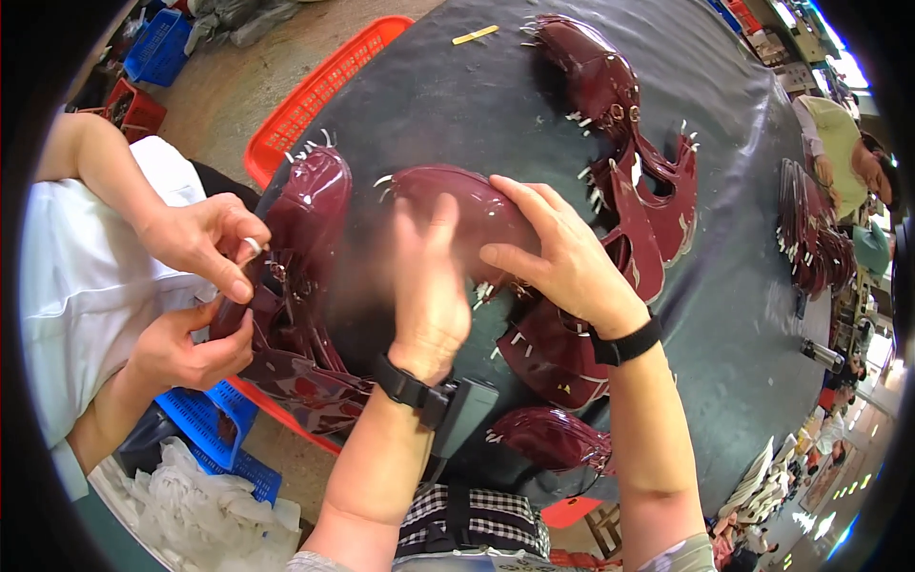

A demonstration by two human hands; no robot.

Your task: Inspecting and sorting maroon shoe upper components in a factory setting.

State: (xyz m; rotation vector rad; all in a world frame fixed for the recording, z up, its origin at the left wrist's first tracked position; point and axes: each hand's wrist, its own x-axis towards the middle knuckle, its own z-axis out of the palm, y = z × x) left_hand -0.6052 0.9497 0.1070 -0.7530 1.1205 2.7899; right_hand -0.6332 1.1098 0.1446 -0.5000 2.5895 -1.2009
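Observation:
A glossy dark-red shoe upper (pixel 456 183) with white thread-like ends lies in front of me on the dark table. My right hand (pixel 572 257) grips its right side, the index finger at the far edge and the thumb over the top. Across its near left part passes my left hand (pixel 429 286), blurred by motion, with fingers stretched out and nothing seen in them. More uppers surround it: one to the left (pixel 319 195), one beneath my right wrist (pixel 553 357) and one near the table's front edge (pixel 548 439). Joined uppers with small buckles (pixel 624 114) lie farther back.
At the left, a co-worker's hands (pixel 205 253) pinch the edge of a dark-red piece. A red basket (pixel 319 91) stands beside the table's left edge, blue crates (pixel 214 419) below. Stacked uppers (pixel 810 229) lie at the far right near another person. A yellow stick (pixel 475 35) lies far back.

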